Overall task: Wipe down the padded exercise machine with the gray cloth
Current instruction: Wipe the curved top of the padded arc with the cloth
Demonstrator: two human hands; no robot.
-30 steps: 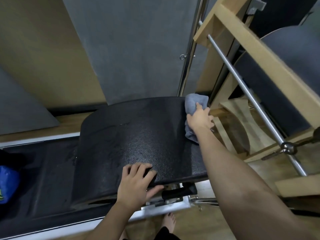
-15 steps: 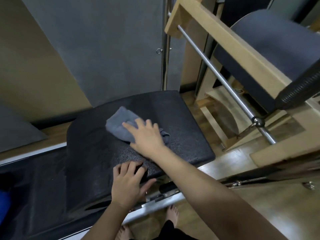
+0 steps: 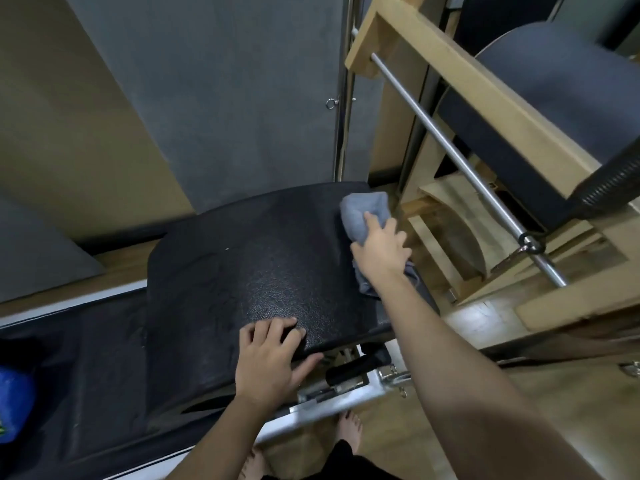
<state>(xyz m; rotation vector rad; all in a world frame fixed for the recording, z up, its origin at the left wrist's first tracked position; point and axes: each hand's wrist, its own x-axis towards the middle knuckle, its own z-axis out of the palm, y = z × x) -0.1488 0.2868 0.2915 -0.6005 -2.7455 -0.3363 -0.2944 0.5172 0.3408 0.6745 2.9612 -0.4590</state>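
While the right hand (image 3: pixel 379 249) presses a crumpled gray cloth (image 3: pixel 363 216) against the far right corner of the curved black padded exercise machine (image 3: pixel 263 271), the left hand (image 3: pixel 272 358) rests on the pad's near edge. Fingers of the right hand lie spread over the cloth, and part of the fabric bunches out beyond them toward the far side while another fold hangs below the wrist at the pad's right edge; whether the thumb curls round the fabric cannot be told. The left hand is flat and relaxed, its fingers laid on the textured black surface and its thumb reaching along the front lip, holding nothing. Beneath that lip a black handle (image 3: pixel 356 368) sits on a silver metal frame rail (image 3: pixel 322 410). Right of the pad stands a light wooden frame (image 3: pixel 460 81) crossed by a slanting chrome bar (image 3: pixel 450 147), with a dark rounded cushion (image 3: pixel 554 81) behind it. A gray wall panel (image 3: pixel 225 98) rises behind the machine. At the left edge a blue object (image 3: pixel 14 403) lies on the flat black mat (image 3: pixel 86 375). Bare feet (image 3: pixel 351 431) show on the wooden floor (image 3: pixel 433 427) below.
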